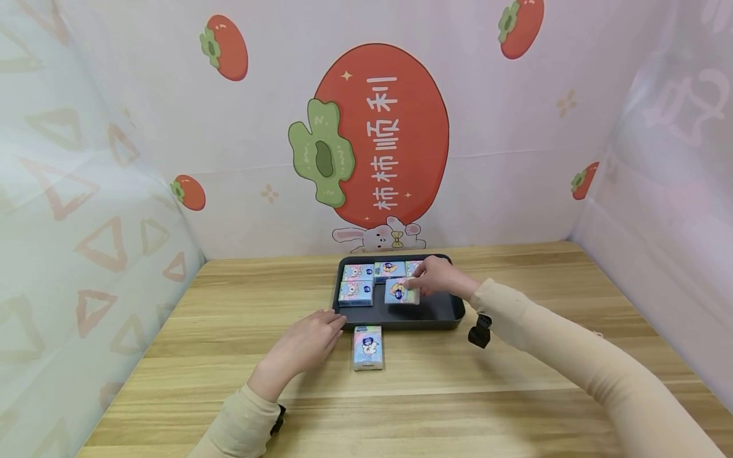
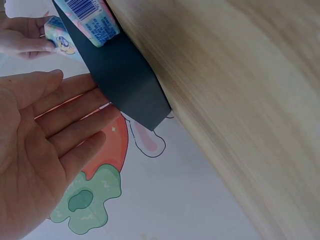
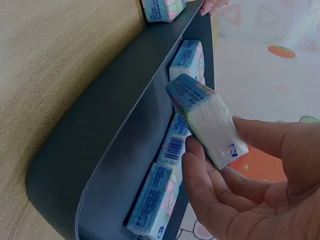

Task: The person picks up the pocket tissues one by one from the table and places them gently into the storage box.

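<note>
My right hand (image 1: 443, 277) pinches a tissue pack (image 1: 401, 291) between thumb and fingers, over the dark tray (image 1: 424, 322). In the right wrist view the held pack (image 3: 207, 120) is tilted, its white tissue side showing. Several more packs lie in the tray: three along the back and one pack (image 1: 356, 292) at the front left. My left hand (image 1: 309, 340) has its fingers straight, fingertips right at the tray's front left corner. In the left wrist view its palm (image 2: 45, 135) faces the camera. Another tissue pack (image 1: 368, 348) lies on the table against the tray's front side.
The wooden table (image 1: 487, 407) extends on both sides of the tray and in front of it. Behind stands a cloth backdrop (image 1: 258, 114) with persimmon prints, and cloth walls close off the left and right. A black wrist camera (image 1: 480, 332) sits below the right wrist.
</note>
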{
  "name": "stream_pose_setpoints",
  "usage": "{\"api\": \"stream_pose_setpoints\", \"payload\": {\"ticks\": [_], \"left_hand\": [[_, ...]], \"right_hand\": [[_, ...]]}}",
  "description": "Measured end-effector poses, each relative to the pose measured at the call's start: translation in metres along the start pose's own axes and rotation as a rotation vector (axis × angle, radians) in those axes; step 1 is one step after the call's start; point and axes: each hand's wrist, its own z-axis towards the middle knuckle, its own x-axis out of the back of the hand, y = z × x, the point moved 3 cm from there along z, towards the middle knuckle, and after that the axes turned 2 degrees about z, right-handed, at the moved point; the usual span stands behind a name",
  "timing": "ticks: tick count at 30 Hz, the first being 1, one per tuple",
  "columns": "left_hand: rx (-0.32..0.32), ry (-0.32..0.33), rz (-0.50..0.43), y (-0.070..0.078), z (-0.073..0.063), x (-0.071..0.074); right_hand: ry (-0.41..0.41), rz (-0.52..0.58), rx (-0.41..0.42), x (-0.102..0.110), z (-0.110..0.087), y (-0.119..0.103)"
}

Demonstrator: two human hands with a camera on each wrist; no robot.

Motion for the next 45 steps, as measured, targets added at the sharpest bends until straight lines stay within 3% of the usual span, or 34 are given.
{"api": "stream_pose_setpoints", "payload": {"ticks": [19, 45], "left_hand": [[-0.002, 0.013, 0.018, 0.0, 0.0, -0.001], [0.01, -0.01, 0.006, -0.001, -0.001, -0.002]], "right_hand": [[0.037, 0.001, -0.021, -0.008, 0.019, 0.002], [0.061, 0.17, -0.065, -0.018, 0.025, 0.002]]}}
